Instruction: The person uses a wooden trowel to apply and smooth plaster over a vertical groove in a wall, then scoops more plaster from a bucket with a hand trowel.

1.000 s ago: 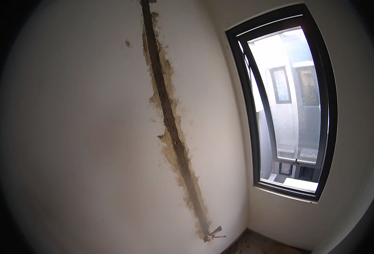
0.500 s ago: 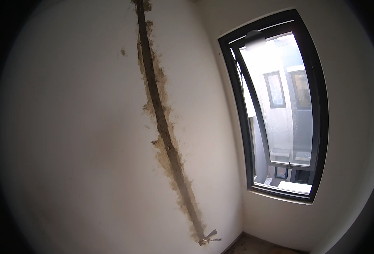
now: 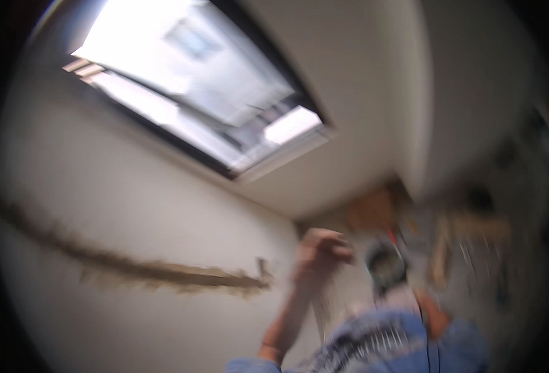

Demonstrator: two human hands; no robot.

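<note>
Although heavy blur softens every edge, a round bucket-like container with a greenish rim shows low in the view, just beyond the blue shirt and a little to the right of the left hand. That hand is raised with its fingers curled inward, and a gap seems to part it from the container; I cannot tell whether it pinches anything small. A patch of bare skin at the shirt's right edge probably belongs to the right arm, but its hand cannot be made out, nor what it grasps.

The container looks stiff-walled, perhaps plastic, so it should keep its shape under a grip. Its greyish inside may mean that it is partly filled; if so, it would be heavy and apt to slop when tipped. The rim seems the best hold, ideally at two opposite sides, since no handle can be discerned.

Just beyond it lie a thin red item and a brown panel, with pale brown pieces on the floor to the right that could hinder a sideways pull. On the left, the wall, scored by a rough channel, limits elbow room below the dark-framed window.
</note>
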